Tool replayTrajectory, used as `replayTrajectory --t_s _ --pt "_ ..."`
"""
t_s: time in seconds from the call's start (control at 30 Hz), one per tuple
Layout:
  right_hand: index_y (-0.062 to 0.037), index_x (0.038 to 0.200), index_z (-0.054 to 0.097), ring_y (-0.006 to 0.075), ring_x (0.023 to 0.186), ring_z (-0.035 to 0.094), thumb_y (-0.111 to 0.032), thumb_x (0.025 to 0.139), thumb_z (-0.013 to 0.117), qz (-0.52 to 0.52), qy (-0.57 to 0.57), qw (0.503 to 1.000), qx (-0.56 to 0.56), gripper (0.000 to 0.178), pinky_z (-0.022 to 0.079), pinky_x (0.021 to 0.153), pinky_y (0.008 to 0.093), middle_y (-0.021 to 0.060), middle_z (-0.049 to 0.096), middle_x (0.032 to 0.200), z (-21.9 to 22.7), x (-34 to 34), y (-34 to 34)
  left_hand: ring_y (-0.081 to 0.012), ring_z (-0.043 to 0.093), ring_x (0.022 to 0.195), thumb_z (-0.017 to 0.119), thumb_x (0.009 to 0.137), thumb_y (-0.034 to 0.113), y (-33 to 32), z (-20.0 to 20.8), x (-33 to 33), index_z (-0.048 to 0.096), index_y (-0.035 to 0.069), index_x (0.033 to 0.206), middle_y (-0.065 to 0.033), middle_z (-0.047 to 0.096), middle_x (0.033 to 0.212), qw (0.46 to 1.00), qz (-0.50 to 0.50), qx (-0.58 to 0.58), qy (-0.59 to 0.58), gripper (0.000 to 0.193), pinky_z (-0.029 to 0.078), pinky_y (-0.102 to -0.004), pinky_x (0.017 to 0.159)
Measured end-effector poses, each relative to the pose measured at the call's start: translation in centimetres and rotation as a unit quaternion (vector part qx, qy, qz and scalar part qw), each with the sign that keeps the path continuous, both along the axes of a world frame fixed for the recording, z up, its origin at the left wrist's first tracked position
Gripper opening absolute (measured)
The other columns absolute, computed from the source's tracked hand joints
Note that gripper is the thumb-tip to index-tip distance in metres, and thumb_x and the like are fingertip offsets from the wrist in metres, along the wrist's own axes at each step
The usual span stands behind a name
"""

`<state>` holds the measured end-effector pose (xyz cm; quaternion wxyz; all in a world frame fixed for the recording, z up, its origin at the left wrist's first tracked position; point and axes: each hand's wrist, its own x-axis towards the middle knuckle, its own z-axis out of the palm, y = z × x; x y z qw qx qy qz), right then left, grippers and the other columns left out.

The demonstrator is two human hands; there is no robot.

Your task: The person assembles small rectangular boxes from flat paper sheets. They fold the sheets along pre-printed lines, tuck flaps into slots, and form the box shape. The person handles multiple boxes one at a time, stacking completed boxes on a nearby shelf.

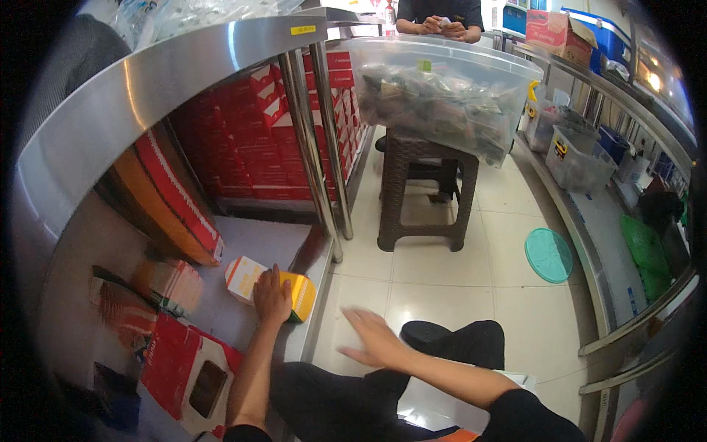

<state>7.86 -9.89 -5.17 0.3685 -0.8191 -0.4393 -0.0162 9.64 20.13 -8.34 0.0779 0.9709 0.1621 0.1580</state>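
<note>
Steel shelf (243,243), tiled floor (442,280), stool (423,184)

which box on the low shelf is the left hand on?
The small yellow-and-white box lying at the shelf's front edge. The left hand rests flat on it. The red boxes and the orange-striped pack lie farther left, untouched.

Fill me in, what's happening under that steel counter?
A person sits low on the tiled floor beside a stainless steel shelf. Their left hand rests flat on a small yellow-and-white cardboard box lying on the shelf. The right hand is blurred, open and empty over the floor. Stacked red cartons fill the back, and a clear plastic tub sits on a brown stool.
</note>
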Motion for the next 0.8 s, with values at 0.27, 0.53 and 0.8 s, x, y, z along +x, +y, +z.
replayTrajectory --t_s 0.27,0.53,0.8 --pt "0.0022 0.122 0.060 0.0376 0.125 0.051 -0.019 0.092 0.054 -0.129 -0.072 0.949 -0.279 0.037 0.042 0.103 0.0442 0.0225 0.057 0.129 -1.4 -19.4 -17.8 -0.0356 0.016 0.149 0.046 0.097 0.039 -1.2 1.4 0.7 0.043 0.002 0.144 -0.0222 0.032 0.154 0.985 0.004 0.166 0.041 0.061 0.016 -0.0558 0.118" --pt "-0.0024 0.122 0.060 0.0371 0.116 0.052 -0.031 0.090 0.061 -0.022 0.142 0.966 -0.217 0.043 0.041 0.094 0.0494 0.0187 0.057 0.124 -10.3 -18.1 -20.2 -0.0406 0.040 0.134 0.075 0.081 0.027 -13.3 8.3 -1.6 0.055 -0.002 0.130 -0.0268 0.045 0.141 0.974 -0.112 -0.071 -0.185 0.060 0.033 -0.0508 0.111" --pt "-0.0065 0.094 0.072 0.0368 0.083 0.066 -0.026 0.092 0.058 -0.148 0.330 0.919 -0.156 0.024 0.053 0.076 0.0432 0.0162 0.070 0.092 3.2 -13.8 -20.1 -0.0339 0.064 0.105 0.068 0.089 0.023 -24.5 10.8 -3.2 0.066 -0.001 0.111 -0.0196 0.068 0.109 0.815 -0.363 -0.448 -0.058 0.033 0.049 -0.0387 0.093"
